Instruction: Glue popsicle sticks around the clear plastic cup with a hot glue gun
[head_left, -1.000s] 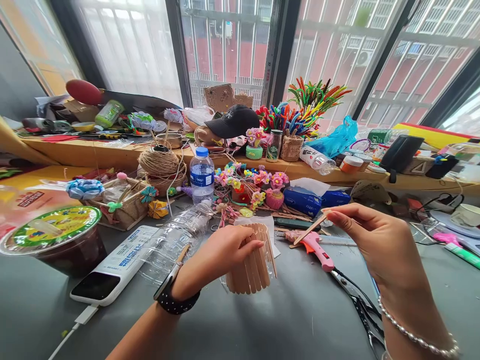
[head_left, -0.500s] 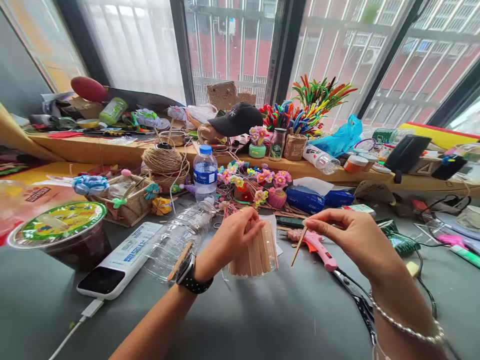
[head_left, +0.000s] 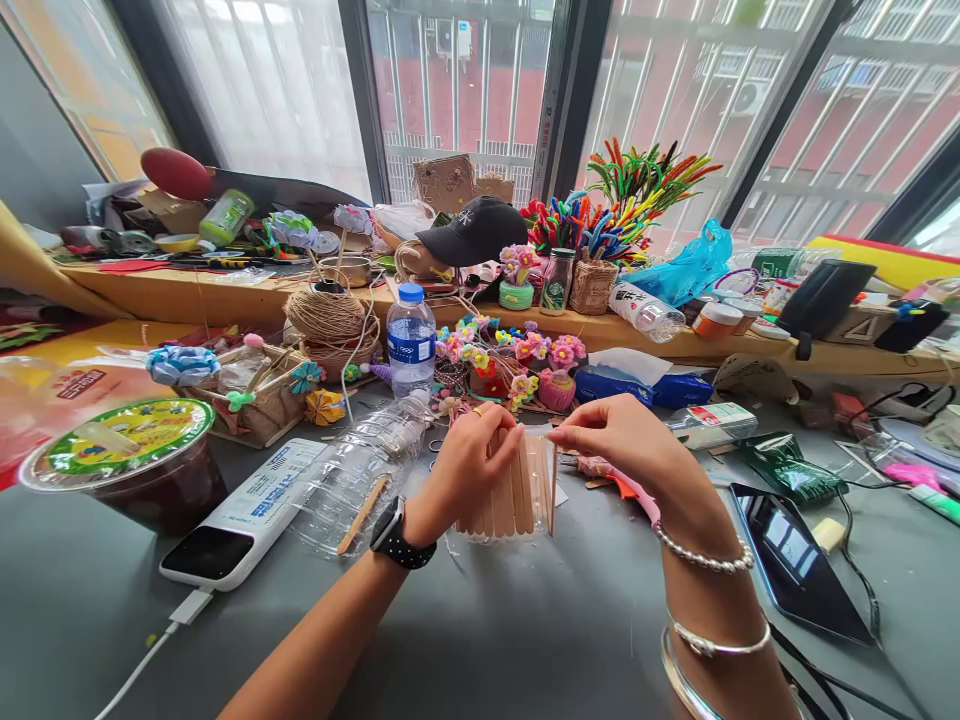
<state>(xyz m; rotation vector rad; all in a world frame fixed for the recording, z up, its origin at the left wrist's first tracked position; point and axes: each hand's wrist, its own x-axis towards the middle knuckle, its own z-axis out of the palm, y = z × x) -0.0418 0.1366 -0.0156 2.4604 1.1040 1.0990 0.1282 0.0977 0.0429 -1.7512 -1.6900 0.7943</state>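
In the middle of the desk stands a clear plastic container [head_left: 510, 510], perhaps a cut bottle, with a row of flat wooden craft sticks upright along its wall. My left hand [head_left: 474, 462] grips it from the upper left, fingers over its rim. Between thumb and fingertips, my right hand [head_left: 622, 440] pinches a single craft stick [head_left: 554, 490], which hangs upright just beside the right end of the row. Whether this stick touches the wall I cannot tell. Behind my right hand lies a pink glue gun [head_left: 634, 492], partly hidden.
To the left are a clear plastic bottle [head_left: 360, 480] lying with a loose stick on it, a white power bank [head_left: 244, 515] and a sealed drink cup [head_left: 127, 470]. A phone [head_left: 799, 560] and cables lie right. Behind stand a water bottle [head_left: 411, 345] and craft flowers [head_left: 517, 360].
My right hand has moved left, bringing its craft stick from over the glue gun to the container's right side. My left hand stays on the container. The phone at right has come into view.
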